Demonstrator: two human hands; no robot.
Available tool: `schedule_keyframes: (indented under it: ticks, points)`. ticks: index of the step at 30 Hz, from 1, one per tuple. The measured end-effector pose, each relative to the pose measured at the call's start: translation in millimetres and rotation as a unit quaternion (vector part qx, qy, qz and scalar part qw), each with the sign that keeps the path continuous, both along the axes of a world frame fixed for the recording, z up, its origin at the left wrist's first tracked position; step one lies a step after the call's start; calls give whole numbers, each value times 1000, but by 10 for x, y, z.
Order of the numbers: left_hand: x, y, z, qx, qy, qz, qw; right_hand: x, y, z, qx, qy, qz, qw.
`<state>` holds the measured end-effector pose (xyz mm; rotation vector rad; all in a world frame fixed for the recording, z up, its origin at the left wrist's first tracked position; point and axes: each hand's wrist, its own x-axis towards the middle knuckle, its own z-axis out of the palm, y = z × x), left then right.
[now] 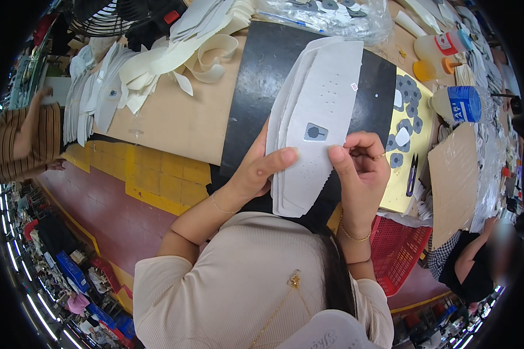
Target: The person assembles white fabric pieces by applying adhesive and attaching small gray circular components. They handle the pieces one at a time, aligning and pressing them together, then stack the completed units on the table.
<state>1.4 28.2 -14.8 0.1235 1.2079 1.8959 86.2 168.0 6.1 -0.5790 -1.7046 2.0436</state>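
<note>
Pale grey perforated shoe-upper pieces, stacked, sit above the black rectangular mat on your brown table. Your left hand grips the stack at 8 o'clock; your right hand pinches its 4 o'clock edge. A small grey keyhole-shaped patch sticks at centre.

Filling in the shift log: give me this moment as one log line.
left hand: holds white stack | right hand: pinches stack edge | top piece: grey patch | under: black mat
</note>
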Motion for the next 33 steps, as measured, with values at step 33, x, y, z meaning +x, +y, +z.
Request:
schedule_keyframes:
  ticks: [33]
  points:
    - [-953,-3,271,-74,114,-450,883,529,305,220,191,50,-72,978]
